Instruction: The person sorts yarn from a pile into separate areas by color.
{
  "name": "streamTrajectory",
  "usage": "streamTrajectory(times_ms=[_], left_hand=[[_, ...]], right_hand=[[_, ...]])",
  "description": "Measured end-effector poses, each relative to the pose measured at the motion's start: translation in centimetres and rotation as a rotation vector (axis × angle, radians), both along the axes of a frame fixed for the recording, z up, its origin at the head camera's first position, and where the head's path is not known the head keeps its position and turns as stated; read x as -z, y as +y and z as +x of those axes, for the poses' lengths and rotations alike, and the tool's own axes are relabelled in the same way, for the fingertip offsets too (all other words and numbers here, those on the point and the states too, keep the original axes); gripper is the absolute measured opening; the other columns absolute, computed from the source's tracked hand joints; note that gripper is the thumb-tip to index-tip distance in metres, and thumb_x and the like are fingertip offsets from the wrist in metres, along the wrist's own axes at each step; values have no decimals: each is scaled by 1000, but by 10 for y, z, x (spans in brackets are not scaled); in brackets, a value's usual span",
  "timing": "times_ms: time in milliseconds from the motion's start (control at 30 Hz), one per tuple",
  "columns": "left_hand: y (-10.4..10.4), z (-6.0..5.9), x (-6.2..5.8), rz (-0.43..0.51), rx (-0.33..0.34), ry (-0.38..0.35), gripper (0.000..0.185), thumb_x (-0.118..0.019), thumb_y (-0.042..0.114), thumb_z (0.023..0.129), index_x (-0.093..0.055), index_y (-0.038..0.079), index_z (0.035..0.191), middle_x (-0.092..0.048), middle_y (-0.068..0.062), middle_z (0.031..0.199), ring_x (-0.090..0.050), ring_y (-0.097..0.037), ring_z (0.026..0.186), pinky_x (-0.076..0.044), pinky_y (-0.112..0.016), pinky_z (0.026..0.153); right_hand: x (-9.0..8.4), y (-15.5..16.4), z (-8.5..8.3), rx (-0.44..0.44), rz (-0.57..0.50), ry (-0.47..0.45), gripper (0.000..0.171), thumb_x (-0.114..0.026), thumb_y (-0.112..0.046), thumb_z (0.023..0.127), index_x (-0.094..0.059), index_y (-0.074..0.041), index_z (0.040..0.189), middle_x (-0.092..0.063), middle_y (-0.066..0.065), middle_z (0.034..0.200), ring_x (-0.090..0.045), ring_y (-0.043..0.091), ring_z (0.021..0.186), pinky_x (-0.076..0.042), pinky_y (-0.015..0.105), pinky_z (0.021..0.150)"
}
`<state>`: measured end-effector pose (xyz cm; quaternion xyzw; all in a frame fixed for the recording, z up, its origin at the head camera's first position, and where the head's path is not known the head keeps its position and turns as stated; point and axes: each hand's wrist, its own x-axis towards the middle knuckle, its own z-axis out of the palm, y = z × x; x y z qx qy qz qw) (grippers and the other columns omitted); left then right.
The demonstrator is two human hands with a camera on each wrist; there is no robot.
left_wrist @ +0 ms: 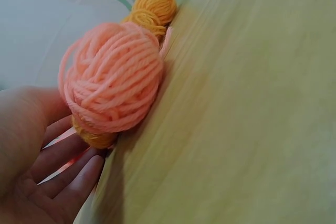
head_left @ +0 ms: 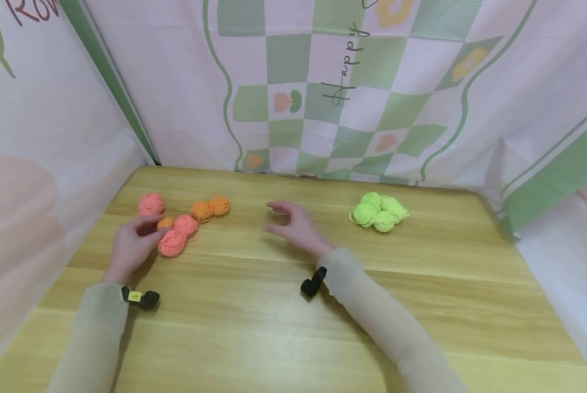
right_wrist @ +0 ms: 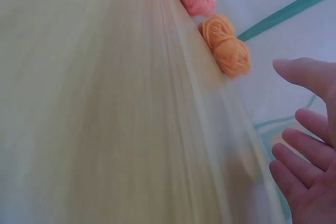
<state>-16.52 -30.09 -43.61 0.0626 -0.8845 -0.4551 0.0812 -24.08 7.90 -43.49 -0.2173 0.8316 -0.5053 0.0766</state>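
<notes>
In the head view my left hand (head_left: 133, 245) is at the left of the table. An orange yarn ball (head_left: 166, 222) sits between its thumb and fingertips, partly hidden behind a pink yarn ball (left_wrist: 113, 80) in the left wrist view. Two pink yarn balls (head_left: 178, 236) lie against its right side, and another pink ball (head_left: 151, 204) lies just beyond the fingers. My right hand (head_left: 298, 226) hovers over the middle of the table, thumb and fingers spread around nothing. To its left lie two orange yarn balls (head_left: 211, 208), touching each other.
A cluster of several yellow-green yarn balls (head_left: 379, 212) lies toward the back right of the wooden table (head_left: 274, 333). Printed cloth (head_left: 318, 109) hangs along the table's back edge and both sides.
</notes>
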Motion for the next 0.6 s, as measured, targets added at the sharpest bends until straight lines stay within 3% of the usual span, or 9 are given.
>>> streamTrajectory(times_ms=[167,400,600], left_hand=[[0,0,1,3,-3,9,41,-73,21,96,-65,0,130,-65,-19,123,-58,-23,108,-46,-11,81],[2,-1,-3,26,6,-3,43,-73,23,97,-63,-1,132,-63,-21,126,-58,-28,113,-47,-10,81],[2,1,-3,49,18,-24,45,-72,23,97,-61,-2,133,-61,-21,129,-57,-28,114,-47,-10,82]], right_hand=[[1,-21,-5,-18,25,12,64,-82,-33,88,-57,-13,143,-59,9,142,-54,21,128,-43,36,108],[-5,-44,-11,-58,39,10,72,-84,-34,86,-53,-16,148,-53,5,148,-49,22,134,-39,39,112],[-10,-65,-13,-135,154,16,88,-85,-40,83,-41,-17,156,-39,1,159,-37,22,144,-31,40,117]])
